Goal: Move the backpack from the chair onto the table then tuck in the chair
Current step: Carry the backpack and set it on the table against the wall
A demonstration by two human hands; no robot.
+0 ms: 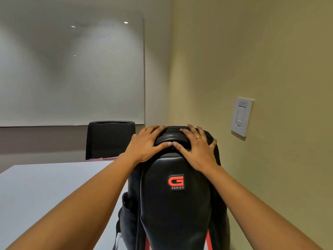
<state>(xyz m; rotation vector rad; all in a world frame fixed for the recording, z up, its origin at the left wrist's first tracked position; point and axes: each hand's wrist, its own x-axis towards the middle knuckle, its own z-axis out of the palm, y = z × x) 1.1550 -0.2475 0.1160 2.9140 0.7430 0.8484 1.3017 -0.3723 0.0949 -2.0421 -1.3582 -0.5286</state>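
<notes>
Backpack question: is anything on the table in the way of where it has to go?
Nothing visible is. Both the left hand and the right hand rest flat on top of the upright backpack, and the table beside it shows only bare surface. The far chair stands beyond the table's far edge.

Black leather-look backpack with red "G SERIES" badge (173, 195) stands upright at the right edge of the pale grey tabletop (45, 192), just beside the beige wall (261, 60). Both hands lie flat on its top, fingers spread, thumbs nearly touching at centre: left hand (146, 144), right hand (197, 147) with a gold ring. Black mesh-back chair (110, 139) sits at the table's far end, under a large whiteboard (72, 69). White rocker light switch (242, 117) on the right wall.
</notes>
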